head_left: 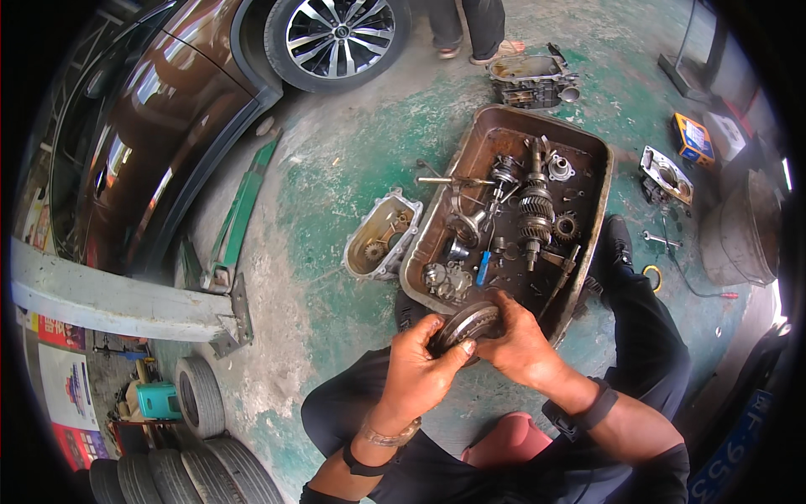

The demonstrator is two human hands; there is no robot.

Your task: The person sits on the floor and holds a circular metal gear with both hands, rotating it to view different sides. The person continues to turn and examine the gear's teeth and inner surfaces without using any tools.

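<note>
Between my two hands I hold a round metal gear ring (468, 326), dark with a ridged rim, just above the near edge of a metal tray. My left hand (424, 363) grips its left side, the thumb over the near face. On its right side my right hand (522, 343) is closed around it, with part of the ring hidden by the fingers. In the brown oily tray (477, 134) lie a gear shaft (535, 210), a second shaft with gears (505, 172), a blue-handled screwdriver (484, 267), a loose gear (567, 225) and a cast-metal part (448, 281).
Left of the tray sits an aluminium housing (369, 231) with small parts inside. A larger casing (527, 80) stands beyond it. Rightward are a metal plate (667, 175), a wrench (662, 239) and a bucket (739, 231). A brown car (159, 126) and a lift arm (126, 290) flank the left.
</note>
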